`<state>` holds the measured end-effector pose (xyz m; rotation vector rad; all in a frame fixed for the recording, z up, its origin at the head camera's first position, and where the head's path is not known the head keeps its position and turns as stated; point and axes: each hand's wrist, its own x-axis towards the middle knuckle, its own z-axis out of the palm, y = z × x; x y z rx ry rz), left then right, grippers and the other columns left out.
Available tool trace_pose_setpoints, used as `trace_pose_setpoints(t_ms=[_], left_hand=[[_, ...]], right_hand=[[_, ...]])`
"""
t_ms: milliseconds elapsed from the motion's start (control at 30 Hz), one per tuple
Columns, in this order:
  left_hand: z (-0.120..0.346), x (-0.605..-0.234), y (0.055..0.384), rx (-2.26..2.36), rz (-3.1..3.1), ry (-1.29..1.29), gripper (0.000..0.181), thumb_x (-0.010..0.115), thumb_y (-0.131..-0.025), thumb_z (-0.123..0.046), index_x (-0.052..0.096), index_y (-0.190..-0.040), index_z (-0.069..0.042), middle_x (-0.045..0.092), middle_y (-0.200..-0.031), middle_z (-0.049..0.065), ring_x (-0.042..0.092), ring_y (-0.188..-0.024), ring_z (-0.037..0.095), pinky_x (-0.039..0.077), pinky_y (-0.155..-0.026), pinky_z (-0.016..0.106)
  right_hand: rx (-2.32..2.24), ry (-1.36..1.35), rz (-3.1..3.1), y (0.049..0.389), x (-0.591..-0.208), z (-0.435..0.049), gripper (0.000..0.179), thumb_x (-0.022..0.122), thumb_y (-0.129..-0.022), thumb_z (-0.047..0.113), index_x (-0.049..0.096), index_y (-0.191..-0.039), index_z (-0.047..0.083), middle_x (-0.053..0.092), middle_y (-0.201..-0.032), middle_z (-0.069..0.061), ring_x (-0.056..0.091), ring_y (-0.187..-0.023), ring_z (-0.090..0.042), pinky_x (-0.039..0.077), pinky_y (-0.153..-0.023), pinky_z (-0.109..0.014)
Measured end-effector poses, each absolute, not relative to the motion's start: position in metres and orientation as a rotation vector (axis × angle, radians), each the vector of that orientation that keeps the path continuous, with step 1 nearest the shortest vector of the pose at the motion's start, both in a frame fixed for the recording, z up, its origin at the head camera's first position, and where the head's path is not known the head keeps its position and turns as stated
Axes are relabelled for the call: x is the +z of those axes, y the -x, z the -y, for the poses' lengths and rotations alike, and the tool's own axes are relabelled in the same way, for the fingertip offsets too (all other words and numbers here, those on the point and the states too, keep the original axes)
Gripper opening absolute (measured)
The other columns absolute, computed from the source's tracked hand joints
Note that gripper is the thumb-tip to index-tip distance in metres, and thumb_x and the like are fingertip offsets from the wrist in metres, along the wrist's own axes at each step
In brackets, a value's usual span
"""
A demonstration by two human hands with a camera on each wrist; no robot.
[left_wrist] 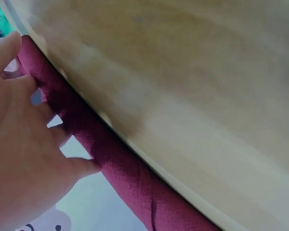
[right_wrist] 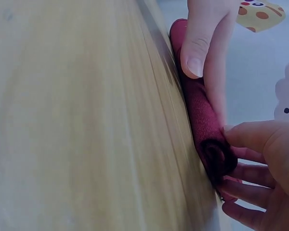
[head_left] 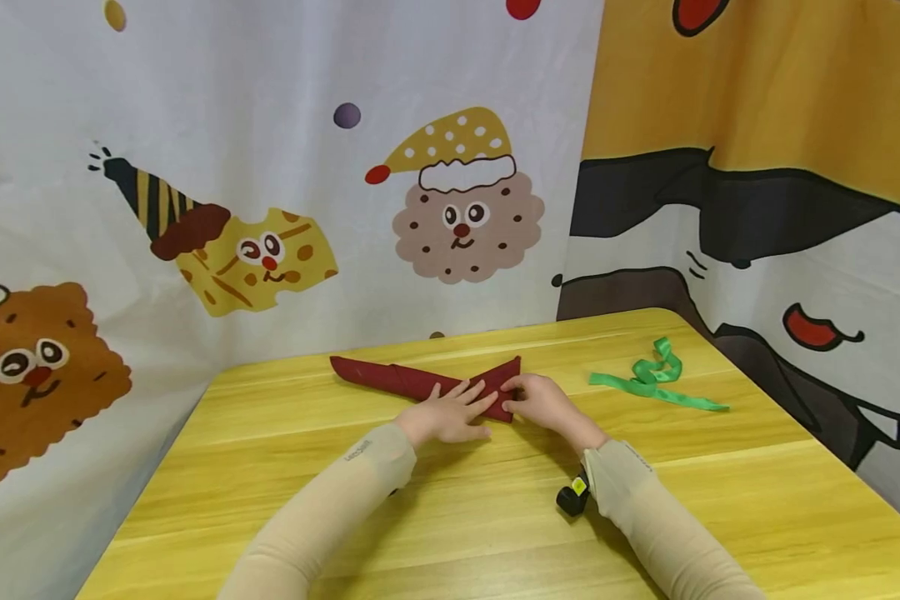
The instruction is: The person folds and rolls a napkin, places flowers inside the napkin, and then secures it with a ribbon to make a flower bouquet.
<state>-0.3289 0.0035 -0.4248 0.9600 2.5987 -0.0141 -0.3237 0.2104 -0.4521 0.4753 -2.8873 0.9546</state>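
Observation:
A dark red cloth, partly rolled into a narrow tube, lies across the far part of the table, with a folded flap sticking up at its right end. My left hand rests on the roll, fingers spread and nearly straight. At the right end, my right hand holds the cloth with bent fingers. The right wrist view shows the open spiral end of the cloth, with the thumb and fingers of the right hand about it. In the left wrist view, the left fingertips touch the cloth roll.
A curled green ribbon lies on the wooden table, right of the hands. A printed curtain hangs behind the table's far edge. A small black device sits at the right wrist.

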Motion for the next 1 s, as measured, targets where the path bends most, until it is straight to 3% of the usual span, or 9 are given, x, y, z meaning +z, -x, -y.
trace_pose_setpoints(t_ms=[267, 533, 1000], left_hand=[[-0.007, -0.423, 0.332, -0.010, -2.568, -0.906, 0.071, 0.037, -0.096, -0.064, 0.008, -0.155, -0.038, 0.001, -0.162, -0.006, -0.002, -0.147, 0.021, 0.001, -0.112, 0.059], [-0.008, -0.420, 0.331, -0.003, -2.557, -0.872, 0.073, 0.039, -0.095, -0.065, 0.007, -0.155, -0.037, -0.001, -0.162, -0.006, -0.003, -0.147, 0.021, 0.000, -0.113, 0.058], [0.027, -0.415, 0.346, 0.060, -2.557, -0.782, 0.067, 0.039, -0.099, -0.056, 0.015, -0.156, -0.031, 0.004, -0.162, -0.002, 0.000, -0.147, 0.027, 0.003, -0.114, 0.054]], right_hand=[[0.837, -0.597, 2.884, 0.319, -0.444, -0.204, 0.021, 0.072, -0.086, 0.009, 0.073, -0.104, -0.002, 0.066, -0.115, -0.017, 0.060, -0.110, -0.035, 0.047, -0.093, -0.049], [0.691, -0.613, 2.967, 0.316, -0.440, -0.200, 0.027, 0.073, -0.088, 0.014, 0.072, -0.109, -0.001, 0.066, -0.119, -0.016, 0.061, -0.110, -0.032, 0.047, -0.093, -0.045], [0.767, -0.540, 2.982, 0.314, -0.447, -0.200, 0.037, 0.081, -0.080, 0.017, 0.072, -0.111, -0.001, 0.064, -0.123, -0.014, 0.058, -0.116, -0.032, 0.045, -0.097, -0.043]])
